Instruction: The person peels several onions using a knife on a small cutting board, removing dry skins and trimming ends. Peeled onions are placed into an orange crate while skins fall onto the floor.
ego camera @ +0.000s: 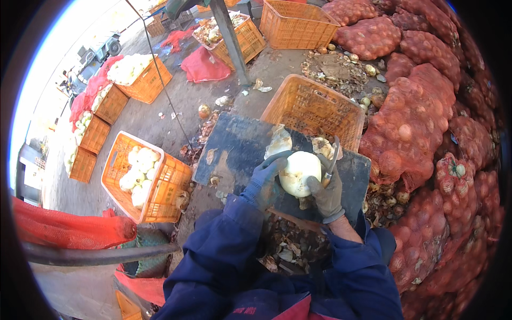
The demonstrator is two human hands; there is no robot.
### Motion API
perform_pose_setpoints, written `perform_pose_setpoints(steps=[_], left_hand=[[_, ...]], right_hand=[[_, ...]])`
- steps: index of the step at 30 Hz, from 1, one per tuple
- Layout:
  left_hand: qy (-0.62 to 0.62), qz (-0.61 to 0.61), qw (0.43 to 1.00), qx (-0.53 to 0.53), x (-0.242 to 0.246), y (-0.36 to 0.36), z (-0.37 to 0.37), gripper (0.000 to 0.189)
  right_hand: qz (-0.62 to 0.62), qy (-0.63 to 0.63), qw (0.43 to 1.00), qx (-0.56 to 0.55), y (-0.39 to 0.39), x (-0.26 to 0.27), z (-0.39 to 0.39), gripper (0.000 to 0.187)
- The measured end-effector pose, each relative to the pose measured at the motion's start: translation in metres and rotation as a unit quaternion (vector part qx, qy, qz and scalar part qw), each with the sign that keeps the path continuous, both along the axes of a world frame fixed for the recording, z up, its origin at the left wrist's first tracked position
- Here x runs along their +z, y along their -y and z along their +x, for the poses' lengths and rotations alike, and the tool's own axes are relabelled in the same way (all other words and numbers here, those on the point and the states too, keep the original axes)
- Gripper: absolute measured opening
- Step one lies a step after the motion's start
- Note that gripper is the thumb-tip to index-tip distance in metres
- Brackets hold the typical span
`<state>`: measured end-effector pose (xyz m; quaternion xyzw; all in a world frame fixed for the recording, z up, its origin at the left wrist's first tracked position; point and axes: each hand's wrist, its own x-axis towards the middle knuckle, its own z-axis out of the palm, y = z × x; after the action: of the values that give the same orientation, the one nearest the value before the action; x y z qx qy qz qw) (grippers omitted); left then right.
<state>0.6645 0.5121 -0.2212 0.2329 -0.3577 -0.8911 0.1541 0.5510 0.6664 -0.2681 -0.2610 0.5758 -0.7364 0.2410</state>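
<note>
A large pale peeled onion (299, 173) is held between my two gloved hands above a dark board (248, 140). My left hand (269, 176), in a blue-grey glove, grips the onion's left side. On the other side, my right hand (327, 192) in a grey glove presses its thumb against the onion and also holds a small knife (331, 164) with a curved blade pointing up. Loose onion skins (279, 142) lie on the board just past the onion, and another piece of skin (322, 146) is behind the knife. The right fingers are partly hidden.
An orange crate (316, 108) stands against the board's far edge. To the left, another orange crate (164, 188) holds peeled onions (140, 170). Red mesh sacks of onions (412, 120) are piled along the right. A thin rod (160, 72) and a grey post (230, 40) rise ahead.
</note>
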Motion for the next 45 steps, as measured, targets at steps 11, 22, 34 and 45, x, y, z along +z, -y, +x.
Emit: perform_pose_setpoints(steps=[11, 22, 34, 45], left_hand=[[-0.02, 0.073, 0.995, -0.057, -0.016, 0.008, 0.002, 0.056], [-0.023, -0.034, 0.997, -0.062, -0.015, 0.0, 0.004, 0.072], [-0.038, 0.026, 0.997, -0.069, 0.002, 0.012, -0.011, 0.079], [0.031, -0.143, 0.981, 0.125, -0.024, -0.006, -0.02, 0.072]], right_hand=[[-0.004, 0.114, 0.993, -0.031, 0.005, -0.002, 0.005, 0.073], [-0.025, 0.368, 0.929, 0.026, 0.005, -0.006, -0.011, 0.058], [0.055, -0.031, 0.997, 0.039, 0.011, 0.037, -0.018, 0.074], [0.168, -0.197, 0.965, 0.03, 0.01, 0.034, -0.011, 0.068]])
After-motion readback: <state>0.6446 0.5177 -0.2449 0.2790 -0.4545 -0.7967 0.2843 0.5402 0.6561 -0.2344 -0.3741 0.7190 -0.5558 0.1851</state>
